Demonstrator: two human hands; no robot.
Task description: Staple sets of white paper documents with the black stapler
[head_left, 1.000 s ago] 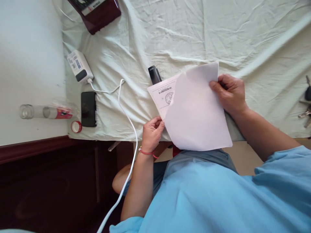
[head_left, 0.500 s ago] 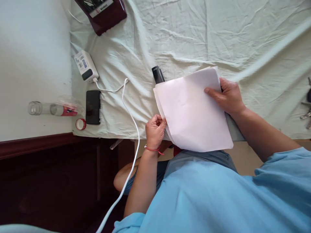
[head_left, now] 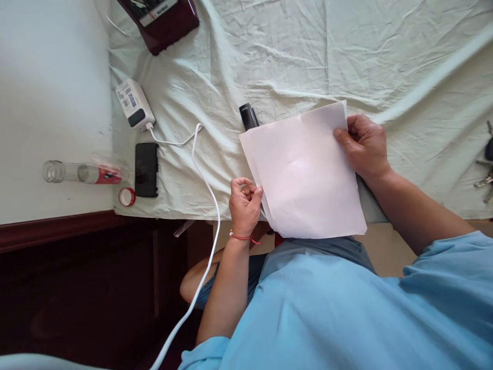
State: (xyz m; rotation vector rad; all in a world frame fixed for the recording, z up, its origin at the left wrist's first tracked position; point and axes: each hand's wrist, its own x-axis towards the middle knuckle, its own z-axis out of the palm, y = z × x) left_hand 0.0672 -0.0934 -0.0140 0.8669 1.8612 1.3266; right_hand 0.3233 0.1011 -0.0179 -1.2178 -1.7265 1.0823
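Note:
White sheets of paper (head_left: pixel 308 172) lie one over another across the table's near edge, their lower part hanging over my lap. My right hand (head_left: pixel 365 144) pinches the right edge near the upper corner, thumb on top and fingers curled behind. At the left edge, my left hand (head_left: pixel 245 203) closes thumb and fingers on the paper; a ring and a red string bracelet show on it. Just beyond the paper's upper left corner, a black stapler-like object (head_left: pixel 248 116) sticks out, its near end hidden under the sheets.
A pale green cloth (head_left: pixel 285 61) covers the table. On the left are a black phone (head_left: pixel 147 169), a white power bank (head_left: pixel 134 104) with a white cable (head_left: pixel 210 187), a glass bottle (head_left: pixel 82 173) and a red tape roll (head_left: pixel 127 196). Keys (head_left: pixel 486 164) lie far right; a dark red box (head_left: pixel 165 25) stands behind.
The paper edges now lie more evenly together at the upper left and top. My right hand has shifted slightly up and outward; my left fingers have loosened a little.

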